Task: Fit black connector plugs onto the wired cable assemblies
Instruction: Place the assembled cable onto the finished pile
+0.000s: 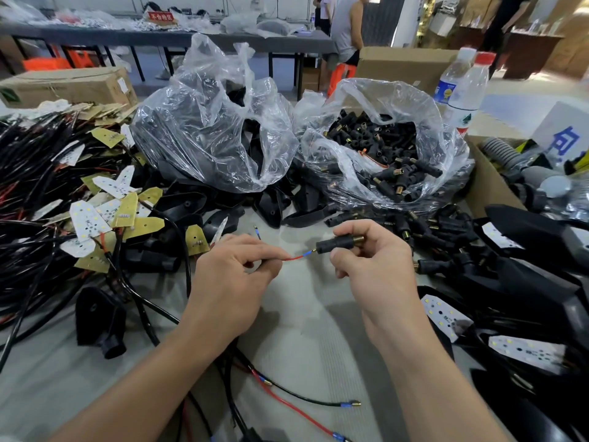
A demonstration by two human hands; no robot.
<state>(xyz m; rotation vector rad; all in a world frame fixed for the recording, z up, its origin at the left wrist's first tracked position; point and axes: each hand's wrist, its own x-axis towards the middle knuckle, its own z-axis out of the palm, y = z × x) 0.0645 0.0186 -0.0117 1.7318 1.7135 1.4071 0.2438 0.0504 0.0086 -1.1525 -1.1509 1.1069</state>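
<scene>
Left hand (229, 275) pinches a red wire (292, 258) between thumb and curled fingers, low over the table. Right hand (373, 266) grips a black connector plug (338, 243) in thumb and fingers, brass threaded end pointing right. The wire's blue-sleeved tip (306, 253) sits right at the plug's narrow left end; can't tell whether it is inside. A second thin lead (256, 231) sticks up just behind the left hand.

Surface: grey table (302, 330), crowded. More leads with blue sleeves and brass tips (318, 401) lie near the front edge between the forearms. At left, a big heap of black cable assemblies (47, 186) with white and yellow LED boards. Centre back, a clear plastic bag (207, 122) of black housings, with more housings spilled under it. Beside it on the right, an open clear bag (382, 148) full of black plugs with brass ends; loose plugs (439, 237) are scattered in front of it. Far right: black housings with LED boards (526, 250), a cardboard box (487, 186) and two water bottles (462, 90). Another cardboard box (63, 86) sits back left.

Room: a workshop with a long dark table (159, 36) behind, covered in bags and parts. People (345, 30) stand by it, and orange stools (341, 73) stand on a light floor.
</scene>
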